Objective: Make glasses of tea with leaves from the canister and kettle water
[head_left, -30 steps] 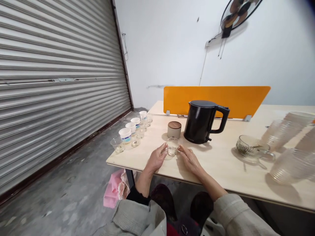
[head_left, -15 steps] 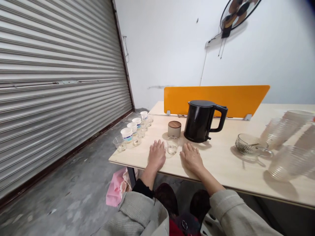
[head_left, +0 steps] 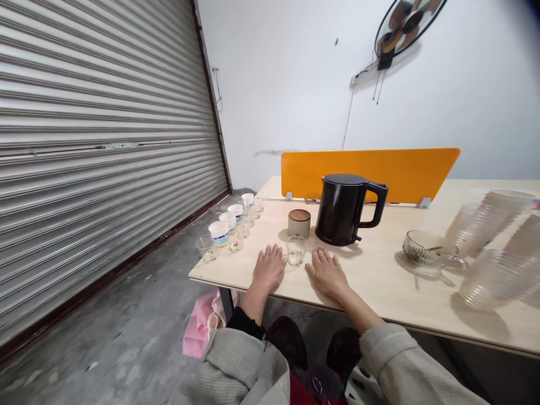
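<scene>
Two bare hands lie flat and empty, palms down, fingers loosely spread, on the pale wooden desk (head_left: pixel 379 292): the left hand (head_left: pixel 269 269) just beside a small glass tumbler (head_left: pixel 296 251), the right hand (head_left: pixel 328 275) slightly farther off. The upright tumbler, holding a little clear liquid, stands between them, in front of a black electric kettle (head_left: pixel 340 211) and a wood-lidded canister (head_left: pixel 299 223).

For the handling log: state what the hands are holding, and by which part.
Nothing is held. The left hand and right hand lie flat on the table, either side of a small clear glass, neither gripping it.
</scene>
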The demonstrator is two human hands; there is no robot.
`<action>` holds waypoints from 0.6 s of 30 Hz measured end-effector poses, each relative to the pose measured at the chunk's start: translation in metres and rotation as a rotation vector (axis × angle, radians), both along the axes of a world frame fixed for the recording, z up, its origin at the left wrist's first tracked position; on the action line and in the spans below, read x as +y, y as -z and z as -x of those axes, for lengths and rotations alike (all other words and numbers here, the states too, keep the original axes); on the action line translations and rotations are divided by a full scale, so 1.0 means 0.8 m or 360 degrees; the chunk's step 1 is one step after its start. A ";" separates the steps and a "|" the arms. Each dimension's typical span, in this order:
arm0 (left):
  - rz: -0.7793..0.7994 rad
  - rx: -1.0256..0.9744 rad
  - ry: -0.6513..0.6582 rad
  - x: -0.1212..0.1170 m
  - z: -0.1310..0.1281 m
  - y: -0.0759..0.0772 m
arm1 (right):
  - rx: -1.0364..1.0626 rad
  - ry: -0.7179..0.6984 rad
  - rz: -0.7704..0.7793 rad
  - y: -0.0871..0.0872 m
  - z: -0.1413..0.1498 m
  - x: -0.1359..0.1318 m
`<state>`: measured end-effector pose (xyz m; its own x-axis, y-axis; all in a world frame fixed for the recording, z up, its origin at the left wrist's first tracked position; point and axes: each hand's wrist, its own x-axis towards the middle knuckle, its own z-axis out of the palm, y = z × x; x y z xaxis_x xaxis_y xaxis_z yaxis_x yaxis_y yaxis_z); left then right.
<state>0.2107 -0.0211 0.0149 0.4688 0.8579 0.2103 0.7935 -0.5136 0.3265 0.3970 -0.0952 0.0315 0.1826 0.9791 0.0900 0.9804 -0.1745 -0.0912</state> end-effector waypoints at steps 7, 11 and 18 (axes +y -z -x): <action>0.0011 -0.0022 0.0008 -0.001 0.000 -0.002 | -0.0021 0.0001 0.0010 -0.001 0.001 0.001; 0.0015 -0.0020 0.0015 -0.002 0.000 -0.005 | -0.0038 -0.0006 0.0009 -0.001 0.000 0.002; 0.0010 -0.0006 0.0017 -0.002 0.001 -0.006 | -0.0061 -0.0019 -0.0012 0.000 0.000 0.002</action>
<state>0.2097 -0.0229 0.0200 0.4771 0.8542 0.2064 0.7867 -0.5199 0.3329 0.3969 -0.0938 0.0312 0.1673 0.9804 0.1039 0.9852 -0.1622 -0.0551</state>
